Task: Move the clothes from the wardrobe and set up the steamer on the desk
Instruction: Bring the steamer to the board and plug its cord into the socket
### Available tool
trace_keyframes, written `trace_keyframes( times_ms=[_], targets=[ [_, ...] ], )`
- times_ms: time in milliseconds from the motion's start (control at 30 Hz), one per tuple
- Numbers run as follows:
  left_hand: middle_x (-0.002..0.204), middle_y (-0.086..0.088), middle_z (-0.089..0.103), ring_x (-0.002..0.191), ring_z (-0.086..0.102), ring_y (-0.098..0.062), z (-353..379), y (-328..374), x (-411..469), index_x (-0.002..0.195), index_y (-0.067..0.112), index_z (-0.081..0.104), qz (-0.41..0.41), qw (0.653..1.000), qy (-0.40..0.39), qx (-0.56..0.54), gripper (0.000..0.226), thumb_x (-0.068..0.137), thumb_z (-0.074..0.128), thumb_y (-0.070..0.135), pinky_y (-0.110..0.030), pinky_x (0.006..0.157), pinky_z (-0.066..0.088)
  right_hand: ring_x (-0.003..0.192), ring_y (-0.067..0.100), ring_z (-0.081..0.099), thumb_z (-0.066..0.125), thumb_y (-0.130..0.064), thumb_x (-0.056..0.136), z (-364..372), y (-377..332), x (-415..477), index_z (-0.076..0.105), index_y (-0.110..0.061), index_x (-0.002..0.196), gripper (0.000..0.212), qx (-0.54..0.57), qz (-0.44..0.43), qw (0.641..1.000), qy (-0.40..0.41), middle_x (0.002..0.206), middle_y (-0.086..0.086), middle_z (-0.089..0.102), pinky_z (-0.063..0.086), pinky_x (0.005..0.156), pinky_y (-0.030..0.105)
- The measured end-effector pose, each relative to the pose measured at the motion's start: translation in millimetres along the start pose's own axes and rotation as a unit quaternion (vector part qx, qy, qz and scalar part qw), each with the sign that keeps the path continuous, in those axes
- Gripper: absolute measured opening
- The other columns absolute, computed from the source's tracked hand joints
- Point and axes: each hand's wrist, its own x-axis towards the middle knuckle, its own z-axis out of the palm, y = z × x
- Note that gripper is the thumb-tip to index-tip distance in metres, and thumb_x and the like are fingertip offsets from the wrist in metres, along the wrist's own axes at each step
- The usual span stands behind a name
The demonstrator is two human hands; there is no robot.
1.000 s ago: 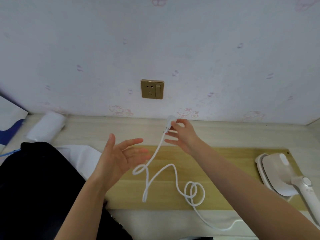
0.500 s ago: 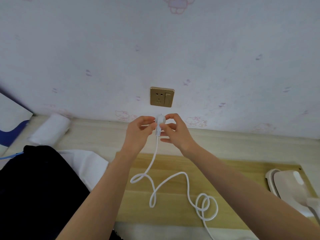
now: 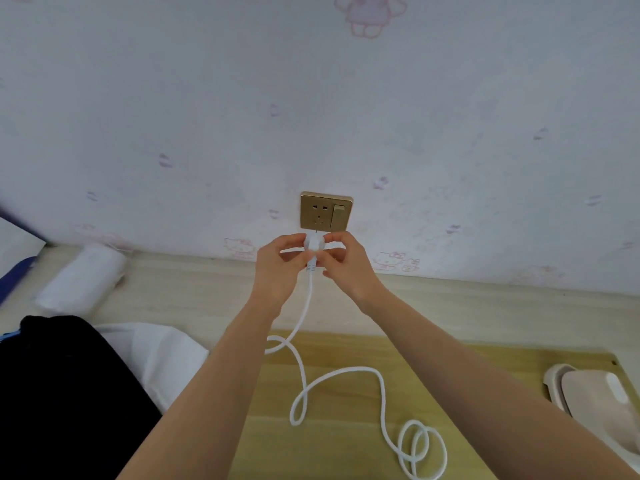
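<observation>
White plug (image 3: 314, 244) pinched between both hands just below gold wall socket (image 3: 326, 211), prongs not yet in. Left hand (image 3: 282, 268) gripping plug's left side with thumb and fingertips; right hand (image 3: 347, 265) pinching its right side. White cord (image 3: 382, 403) hanging from plug, looping over wooden board (image 3: 346, 445) on desk (image 3: 194, 289). Steamer (image 3: 602, 407) lying at board's right end (partly cut off by frame). Black garment (image 3: 62, 403) and white cloth (image 3: 162, 355) piled at left.

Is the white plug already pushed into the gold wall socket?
No, both hands hold the plug just below the socket, whose holes are all uncovered.
</observation>
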Motion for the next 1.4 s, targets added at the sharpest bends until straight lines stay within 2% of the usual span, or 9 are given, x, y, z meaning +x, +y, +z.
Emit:
trace_keyframes(
  times_ms=[100,233,400,600,667,833,1067,1233,1400],
  targets=[
    [0.1,0.006,0.07,0.086,0.068,-0.005,3.8,-1.7,9.0,0.105,0.018,0.068,0.02,1.0,0.001,0.006,0.025,0.082,0.072,0.008,-0.021,0.077,0.056,0.088,0.013,0.068,0.067,-0.029,0.085,1.8,3.7,8.3,0.051,-0.023,0.113,0.032,-0.008,-0.011,0.999,0.033,0.093,0.001,0.073,0.054,0.085,0.032],
    [0.101,0.006,0.07,0.085,0.068,-0.004,10.5,-3.2,17.0,0.1,0.019,0.067,0.035,0.999,0.006,0.002,0.025,0.081,0.071,0.003,-0.016,0.075,0.052,0.084,0.011,0.068,0.065,-0.021,0.087,1.4,6.0,15.1,0.053,-0.018,0.11,0.026,-0.033,-0.043,0.995,0.084,0.093,0.004,0.073,0.048,0.07,0.015],
    [0.101,0.008,0.069,0.084,0.067,-0.002,13.9,-8.2,16.4,0.1,0.02,0.064,0.05,0.998,0.012,-0.026,0.028,0.081,0.07,0.0,-0.01,0.071,0.051,0.078,-0.003,0.064,0.06,-0.012,0.091,5.2,12.6,12.4,0.055,-0.018,0.111,0.021,-0.054,-0.094,0.989,0.102,0.086,-0.004,0.068,0.045,0.068,0.003],
    [0.104,0.006,0.069,0.089,0.068,-0.005,21.2,-11.3,17.9,0.101,0.021,0.065,0.06,0.997,0.014,-0.039,0.027,0.082,0.07,0.003,-0.023,0.082,0.054,0.083,-0.005,0.064,0.059,-0.01,0.092,3.3,12.6,11.6,0.057,-0.018,0.108,0.018,-0.037,-0.11,0.985,0.125,0.087,-0.02,0.064,0.047,0.073,0.007],
    [0.105,0.006,0.07,0.093,0.068,-0.008,22.8,-12.0,19.8,0.103,0.021,0.066,0.056,0.997,0.018,-0.045,0.026,0.084,0.069,0.004,-0.028,0.086,0.054,0.082,-0.005,0.063,0.059,-0.011,0.092,3.4,10.2,13.1,0.057,-0.017,0.105,0.015,-0.032,-0.109,0.984,0.14,0.086,-0.02,0.063,0.046,0.07,0.006],
    [0.108,0.005,0.069,0.096,0.066,-0.011,20.6,-10.6,23.7,0.108,0.022,0.066,0.063,0.997,0.03,-0.042,0.026,0.087,0.066,0.006,-0.032,0.089,0.054,0.083,0.003,0.066,0.062,-0.014,0.09,3.8,3.9,19.4,0.059,-0.018,0.1,0.011,-0.038,-0.108,0.983,0.144,0.087,-0.006,0.069,0.047,0.07,0.006],
    [0.107,0.001,0.07,0.099,0.067,-0.017,21.1,-16.1,27.5,0.099,0.029,0.066,0.066,0.996,0.036,-0.053,0.027,0.088,0.064,0.005,-0.041,0.092,0.053,0.071,-0.004,0.061,0.061,-0.012,0.09,11.7,3.3,20.9,0.059,-0.016,0.099,0.009,-0.035,-0.106,0.979,0.172,0.081,-0.01,0.063,0.042,0.064,0.002],
    [0.105,-0.002,0.071,0.094,0.068,-0.018,18.8,-14.7,30.2,0.101,0.02,0.069,0.053,0.993,0.024,-0.103,0.022,0.087,0.065,0.003,-0.033,0.084,0.056,0.075,-0.007,0.06,0.058,-0.013,0.092,13.2,3.8,20.1,0.054,-0.02,0.096,0.009,-0.046,-0.123,0.978,0.163,0.084,-0.016,0.062,0.042,0.065,0.003],
    [0.1,0.0,0.072,0.088,0.069,-0.012,22.0,-8.8,25.1,0.102,0.015,0.07,0.033,0.992,0.038,-0.112,0.021,0.087,0.064,0.002,-0.026,0.079,0.057,0.077,0.008,0.063,0.059,-0.016,0.092,10.8,0.3,18.5,0.056,-0.015,0.098,0.007,-0.07,-0.119,0.977,0.163,0.085,-0.006,0.067,0.047,0.065,0.016]
  ],
)
